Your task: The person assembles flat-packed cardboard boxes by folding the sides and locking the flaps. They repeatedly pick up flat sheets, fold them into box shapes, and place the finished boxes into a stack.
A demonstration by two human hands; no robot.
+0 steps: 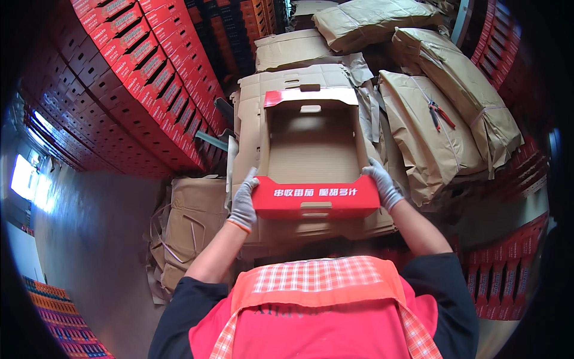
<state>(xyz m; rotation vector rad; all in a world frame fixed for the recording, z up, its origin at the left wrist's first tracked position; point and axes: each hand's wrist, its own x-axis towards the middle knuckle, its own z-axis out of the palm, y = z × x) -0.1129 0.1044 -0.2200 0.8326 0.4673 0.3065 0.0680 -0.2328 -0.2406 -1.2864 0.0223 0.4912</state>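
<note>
A red cardboard tray box (323, 206), plain brown inside, stands folded up with its open side facing upward. Its near wall has white print and a hand slot. My left hand (243, 203), in a pale grey work glove with an orange cuff, grips the near left corner. At the near right corner my right hand (382, 184), gloved the same way, has its fingers around the wall. Beneath the box lies a stack of flat brown cardboard blanks (248, 128); I cannot tell whether the box rests on it or is held just above.
Red boxes (134, 60) are piled high at the left. Paper-wrapped bundles (418, 119) lie at the right, with red-handled pliers (439, 113) on one. Another brown bundle (194, 215) stands low at the left. More red boxes (505, 269) are at the lower right.
</note>
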